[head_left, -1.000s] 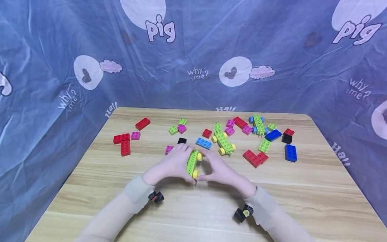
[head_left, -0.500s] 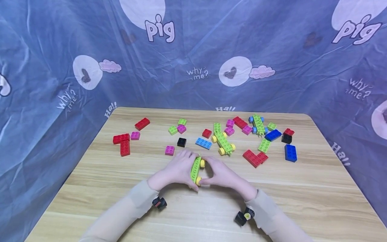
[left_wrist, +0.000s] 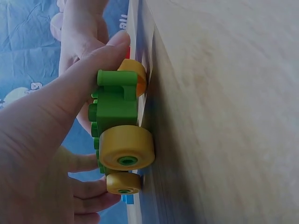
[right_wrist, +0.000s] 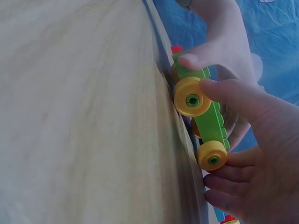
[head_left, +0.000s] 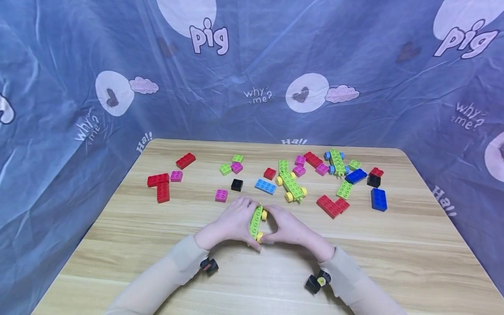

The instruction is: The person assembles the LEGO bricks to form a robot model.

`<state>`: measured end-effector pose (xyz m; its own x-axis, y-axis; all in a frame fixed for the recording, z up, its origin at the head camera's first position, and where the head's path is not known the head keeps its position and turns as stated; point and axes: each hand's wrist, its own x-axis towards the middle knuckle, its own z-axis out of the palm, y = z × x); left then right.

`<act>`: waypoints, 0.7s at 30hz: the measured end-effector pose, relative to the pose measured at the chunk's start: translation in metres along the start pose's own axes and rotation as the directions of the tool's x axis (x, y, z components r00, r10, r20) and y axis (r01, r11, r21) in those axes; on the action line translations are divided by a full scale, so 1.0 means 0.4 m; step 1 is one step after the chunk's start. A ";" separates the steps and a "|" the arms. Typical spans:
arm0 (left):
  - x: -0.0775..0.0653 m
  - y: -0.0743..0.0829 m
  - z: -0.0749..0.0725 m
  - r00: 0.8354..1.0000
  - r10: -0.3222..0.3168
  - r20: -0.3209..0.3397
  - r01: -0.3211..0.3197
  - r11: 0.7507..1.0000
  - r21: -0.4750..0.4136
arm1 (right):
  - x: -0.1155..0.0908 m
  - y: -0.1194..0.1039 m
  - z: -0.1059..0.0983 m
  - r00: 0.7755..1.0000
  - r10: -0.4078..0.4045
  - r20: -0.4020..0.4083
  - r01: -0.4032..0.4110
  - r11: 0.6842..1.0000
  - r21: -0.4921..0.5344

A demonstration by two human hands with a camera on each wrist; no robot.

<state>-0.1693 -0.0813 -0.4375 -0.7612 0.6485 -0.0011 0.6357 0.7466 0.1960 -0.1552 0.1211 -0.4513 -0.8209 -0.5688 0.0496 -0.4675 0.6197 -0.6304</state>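
The left grip (head_left: 235, 222) grasps the green car (head_left: 255, 223) by its left side, the right grip (head_left: 290, 225) clasps its yellow wheels (right_wrist: 192, 99); it is on or just above the bench (head_left: 252, 284), nearer than the light-blue brick (head_left: 265, 186).

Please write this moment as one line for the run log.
left hand: holds green wheeled base | right hand: holds base at yellow wheels | base: studs up | just beyond hands: black brick, light-blue brick

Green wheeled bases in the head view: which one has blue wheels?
The blue-wheeled base, near the far edge of the table. The held base, between left hand and right hand, and the middle base both have yellow wheels.
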 end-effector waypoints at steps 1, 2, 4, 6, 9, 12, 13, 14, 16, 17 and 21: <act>-0.001 0.000 -0.001 1.000 -0.003 0.004 0.003 1.000 -0.004 | 0.000 -0.001 -0.001 1.000 0.000 0.001 0.000 1.000 0.000; -0.002 0.000 -0.002 1.000 -0.006 0.011 0.007 1.000 -0.011 | 0.001 -0.002 -0.001 1.000 0.000 0.003 0.000 1.000 -0.001; -0.004 0.000 -0.004 1.000 -0.012 0.020 0.013 0.999 -0.034 | 0.001 -0.004 -0.003 1.000 0.001 0.008 -0.001 1.000 -0.003; -0.006 -0.001 -0.007 0.999 -0.021 0.030 0.023 0.997 -0.068 | 0.001 -0.005 -0.004 1.000 0.003 0.011 -0.003 1.000 -0.004; -0.009 -0.007 -0.011 0.999 -0.024 0.038 0.029 0.991 -0.129 | 0.000 -0.006 -0.004 1.000 0.007 0.018 -0.007 1.000 -0.005; -0.010 -0.020 -0.014 0.999 -0.011 0.048 0.019 0.983 -0.182 | 0.000 -0.003 -0.003 1.000 0.008 0.023 -0.008 1.000 -0.004; -0.010 -0.025 -0.015 0.999 0.001 0.048 0.009 0.980 -0.200 | 0.000 -0.001 -0.003 1.000 0.007 0.023 -0.007 1.000 -0.003; -0.010 -0.030 -0.016 0.999 0.011 0.049 0.000 0.976 -0.220 | 0.000 0.000 -0.003 1.000 0.008 0.024 -0.008 1.000 -0.003; -0.010 -0.040 -0.017 0.998 0.027 0.054 -0.013 0.969 -0.245 | 0.000 0.002 -0.002 1.000 0.006 0.022 -0.006 1.000 -0.003; -0.010 -0.044 -0.017 0.998 0.034 0.058 -0.018 0.966 -0.257 | 0.000 0.002 -0.002 1.000 0.007 0.023 -0.007 1.000 -0.004; -0.012 -0.057 -0.022 0.996 0.049 0.081 -0.024 0.958 -0.287 | 0.000 0.001 -0.004 1.000 0.002 0.022 -0.001 1.000 -0.007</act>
<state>-0.1814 -0.1027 -0.4333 -0.7166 0.6939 -0.0706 0.5900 0.6571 0.4692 -0.1559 0.1222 -0.4505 -0.8142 -0.5797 0.0313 -0.4685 0.6243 -0.6251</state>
